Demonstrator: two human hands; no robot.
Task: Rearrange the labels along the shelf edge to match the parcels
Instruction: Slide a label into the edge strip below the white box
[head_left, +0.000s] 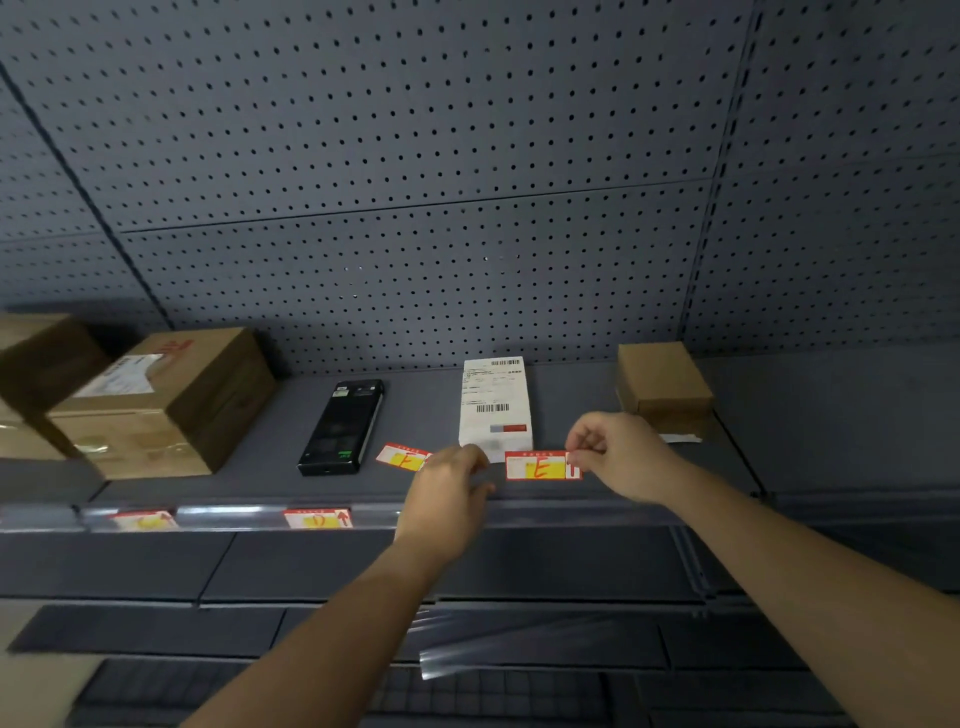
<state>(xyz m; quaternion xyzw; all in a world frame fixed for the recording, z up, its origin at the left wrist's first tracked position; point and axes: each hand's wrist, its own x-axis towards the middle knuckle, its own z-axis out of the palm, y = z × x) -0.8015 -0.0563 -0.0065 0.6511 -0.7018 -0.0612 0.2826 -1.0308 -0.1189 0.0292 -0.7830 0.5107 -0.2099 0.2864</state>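
Note:
My right hand (618, 454) pinches the right end of a red and yellow label marked E (540, 466), held just above the shelf edge strip (597, 506) in front of the white parcel (496, 405). My left hand (447, 499) rests at the strip, fingers curled beside the E label's left end; whether it touches the label I cannot tell. A second label marked F (402, 457) lies loose on the shelf, partly behind my left hand. In the strip sit a label marked D (318, 518) and a blurred one (143, 520) further left.
A black handheld scanner (343, 426) lies on the shelf left of the white parcel. Brown cardboard boxes (161, 405) stand at the left and a small flat box (662, 379) at the right. Pegboard (415, 182) backs the shelf. A loose clear plastic strip (519, 639) lies on the lower shelf.

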